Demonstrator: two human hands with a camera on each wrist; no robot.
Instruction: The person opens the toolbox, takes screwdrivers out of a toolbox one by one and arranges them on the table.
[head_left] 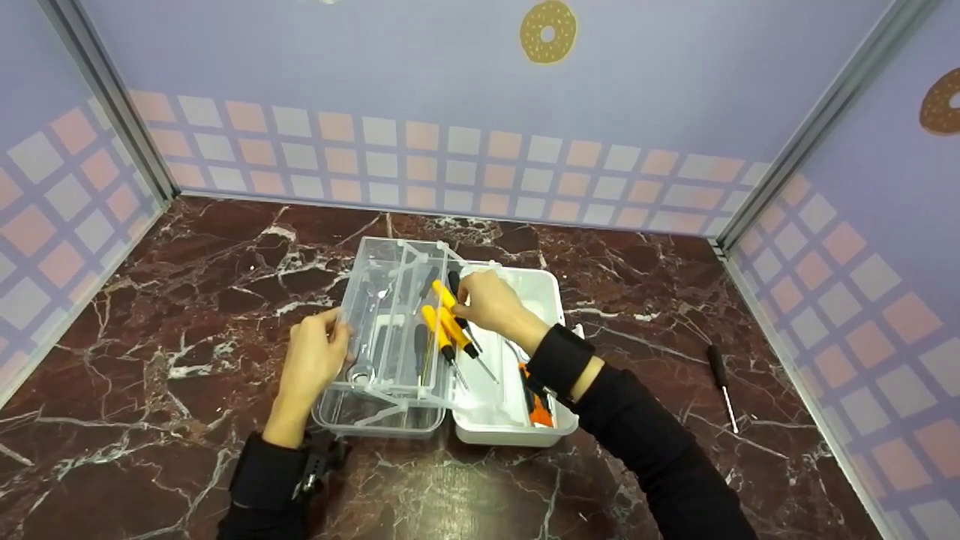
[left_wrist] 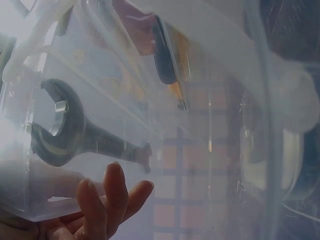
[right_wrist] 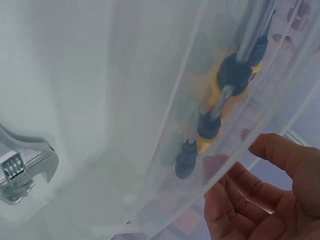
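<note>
A toolbox lies opened, with a white base (head_left: 559, 300) on the right and clear plastic trays (head_left: 367, 262) on the left. At the outer left edge, my left hand (head_left: 315, 356) holds the upper tray between thumb and fingers. My right hand (head_left: 491, 300) is at that tray's inner edge, thumb and fingers apart, with nothing visible between them. Beside it lie two yellow-handled screwdrivers (head_left: 439, 326) and a black-handled screwdriver (right_wrist: 186, 162). Through the plastic, an open-end wrench (left_wrist: 75, 125) shows near the left fingers. An adjustable wrench (right_wrist: 25, 165) rests in the white base.
An orange-and-black tool (head_left: 538, 409) lies in the base, partly under the right wrist. Another black-handled screwdriver (head_left: 718, 367) lies on the marbled tabletop (head_left: 645, 450) at the right. Patterned panels (head_left: 450, 150) enclose the table's back and sides.
</note>
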